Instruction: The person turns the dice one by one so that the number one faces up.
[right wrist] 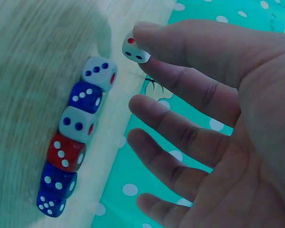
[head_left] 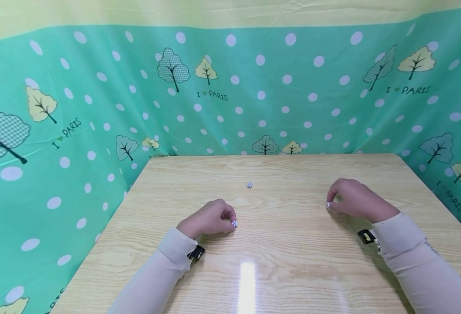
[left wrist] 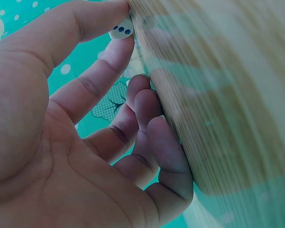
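Note:
My left hand [head_left: 213, 218] pinches a small white die [head_left: 234, 223] with blue pips between thumb and index finger, low over the tabletop. In the left wrist view this white die [left wrist: 122, 30] sits at the fingertips, close to the wood, with the other fingers curled below. My right hand [head_left: 350, 198] holds another white die [right wrist: 135, 49], with red and blue pips, between thumb and index finger. Its other fingers spread apart. Beside them, the right wrist view shows a row of several touching dice [right wrist: 65, 152], white, blue and red. My right hand hides this row in the head view.
A lone die [head_left: 249, 185] lies farther back on the light wooden table [head_left: 285, 261], between the two hands. A green curtain [head_left: 254, 109] with dots and trees stands behind the table and along its left and right sides.

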The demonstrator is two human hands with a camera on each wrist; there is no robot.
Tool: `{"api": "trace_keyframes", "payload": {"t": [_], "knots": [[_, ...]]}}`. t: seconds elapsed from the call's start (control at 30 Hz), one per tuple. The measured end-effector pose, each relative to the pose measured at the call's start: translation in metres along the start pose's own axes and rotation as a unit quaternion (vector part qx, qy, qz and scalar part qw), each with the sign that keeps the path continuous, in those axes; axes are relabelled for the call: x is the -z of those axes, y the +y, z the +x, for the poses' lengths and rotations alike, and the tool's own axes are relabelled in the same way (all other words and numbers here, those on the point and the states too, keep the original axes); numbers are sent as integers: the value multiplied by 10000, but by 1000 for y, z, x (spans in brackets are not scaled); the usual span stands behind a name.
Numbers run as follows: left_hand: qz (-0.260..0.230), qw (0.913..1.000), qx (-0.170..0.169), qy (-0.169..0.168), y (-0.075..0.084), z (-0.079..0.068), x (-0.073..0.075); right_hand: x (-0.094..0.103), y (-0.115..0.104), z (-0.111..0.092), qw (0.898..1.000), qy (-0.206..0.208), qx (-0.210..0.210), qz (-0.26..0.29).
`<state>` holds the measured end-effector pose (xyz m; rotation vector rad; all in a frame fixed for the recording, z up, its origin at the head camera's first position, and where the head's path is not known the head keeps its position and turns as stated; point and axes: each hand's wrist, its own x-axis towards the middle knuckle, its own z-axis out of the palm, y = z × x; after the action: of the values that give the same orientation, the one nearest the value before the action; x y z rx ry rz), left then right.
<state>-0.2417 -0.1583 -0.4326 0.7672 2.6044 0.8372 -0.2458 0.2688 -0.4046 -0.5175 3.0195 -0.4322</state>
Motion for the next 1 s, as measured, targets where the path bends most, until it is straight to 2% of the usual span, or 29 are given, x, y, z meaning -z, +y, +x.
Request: {"api": "trace_keyframes", "payload": {"t": [0.47,1.0], "knots": [[-19,10000,19,13,0,0,0,-3,6,3,9996,-251,-112,82],[21,10000,14,8,1,-1,0,-3,10,1,9992,-398,18,96]]}}
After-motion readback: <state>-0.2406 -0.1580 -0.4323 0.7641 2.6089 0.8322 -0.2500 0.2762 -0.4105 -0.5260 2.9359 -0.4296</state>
